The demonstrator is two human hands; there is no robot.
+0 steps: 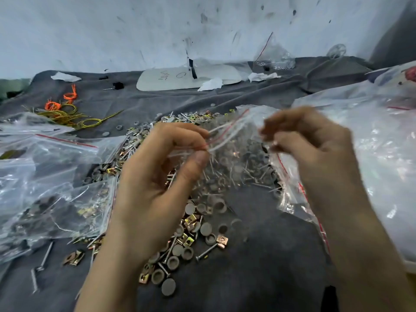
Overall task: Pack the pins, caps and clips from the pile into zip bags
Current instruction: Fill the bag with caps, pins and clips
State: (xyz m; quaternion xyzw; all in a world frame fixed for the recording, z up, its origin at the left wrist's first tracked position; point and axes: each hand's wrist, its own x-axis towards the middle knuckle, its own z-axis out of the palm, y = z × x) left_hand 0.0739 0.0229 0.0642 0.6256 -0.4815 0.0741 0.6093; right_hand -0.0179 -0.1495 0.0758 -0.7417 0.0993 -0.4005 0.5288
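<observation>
Left hand (162, 167) and right hand (315, 149) hold one clear bag (234, 152) up over the pile (191, 233), mid frame. The bag's mouth is uppermost, with its red zip line running left to right and rising to the right, so its long axis is roughly across the view. The bag body hangs down toward the cloth (258, 266). Pins and caps show through it, packed and blurred.

Left hand: thumb and forefinger pinch the left end of the zip strip, other fingers loosely curled. Right hand: motion-blurred, fingers curled, pinching the bag's right edge; exact finger contact is hard to read.

The pile lies under and behind the bag, spilling toward the camera. It holds grey round caps (168, 287), long metal pins (203, 252) lying at all angles, and brass and copper clips (222, 240).

Filled bags (56, 206) with red zips lie at left, overlapping, touching the pile's edge. A big clear sack (382, 136) sits at right behind the right hand.

The surface is wrinkled dark grey cloth. A stained white wall (112, 30) stands behind it. A white board (171, 79) with pen marks lies flat near the wall, with paper scraps (65, 77) around. Orange and yellow-green wires (65, 113) lie far left
</observation>
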